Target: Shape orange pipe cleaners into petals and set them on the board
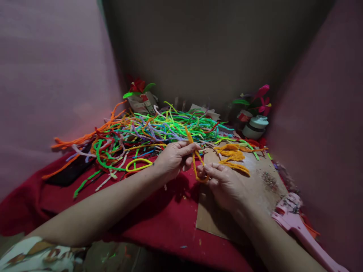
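An orange pipe cleaner [194, 166], bent into a loop, is held between my two hands above the red cloth. My left hand [177, 156] pinches its upper part, where the strands lie together and stick up past the fingers. Lower down and to the right, my right hand [219, 179] is closed on the loop's bottom bend. Just beyond my right hand, several folded orange pipe cleaner pieces [234, 155] lie on a sheet of cardboard [255, 181]. Part of the loop is hidden behind the fingers.
A tangled heap of coloured pipe cleaners [170, 126] spreads across the back of the red cloth [170, 211]. A dark flat object [69, 172] lies at the left. A pink tool with a long handle [306, 234] is at the right. Behind stand a lidded jar [255, 127] and pipe-cleaner flowers [137, 86].
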The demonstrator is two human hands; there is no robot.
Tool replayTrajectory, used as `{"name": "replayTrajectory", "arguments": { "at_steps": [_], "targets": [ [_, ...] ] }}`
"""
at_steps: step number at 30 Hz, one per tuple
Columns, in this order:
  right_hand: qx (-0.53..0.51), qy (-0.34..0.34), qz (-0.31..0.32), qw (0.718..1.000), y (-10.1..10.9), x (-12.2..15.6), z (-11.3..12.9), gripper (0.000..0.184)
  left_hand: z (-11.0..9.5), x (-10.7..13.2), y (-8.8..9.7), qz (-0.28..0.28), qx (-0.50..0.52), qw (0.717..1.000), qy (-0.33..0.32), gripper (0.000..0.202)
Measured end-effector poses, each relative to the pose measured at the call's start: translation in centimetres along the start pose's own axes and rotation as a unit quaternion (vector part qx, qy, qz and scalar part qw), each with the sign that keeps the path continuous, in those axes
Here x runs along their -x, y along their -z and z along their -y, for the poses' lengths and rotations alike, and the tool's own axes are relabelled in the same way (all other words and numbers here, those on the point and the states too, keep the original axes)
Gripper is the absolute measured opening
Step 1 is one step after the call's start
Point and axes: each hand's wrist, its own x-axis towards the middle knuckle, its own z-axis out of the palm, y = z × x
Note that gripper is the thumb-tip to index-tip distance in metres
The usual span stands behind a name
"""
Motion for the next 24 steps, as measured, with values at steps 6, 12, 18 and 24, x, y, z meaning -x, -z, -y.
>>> {"name": "replayTrajectory", "arguments": {
  "at_steps": [6, 12, 18, 24],
  "targets": [
    [-0.048, -0.119, 0.079, 0.989, -0.6, 0.8, 0.5, 0.022, -0.3, 0.0, 0.5, 0.03, 0.041, 0.998, -0.027, 0.017],
    [-0.06, -0.087, 0.019, 0.994, -0.5, 0.5, -0.2, 0.017, -1.0, -0.1, 0.8, 0.015, 0.067, 0.996, -0.064, 0.017],
    [-0.058, -0.065, -0.038, 0.995, -0.6, 0.0, -0.7, 0.02, -1.0, 0.2, 0.9, 0.021, 0.079, 0.993, -0.085, 0.018],
    [0.073, -0.102, -0.019, 0.992, -1.8, 0.7, 0.1, 0.022, -1.3, 1.1, 0.7, 0.024, 0.071, 0.994, -0.079, 0.017]
  ]
}}
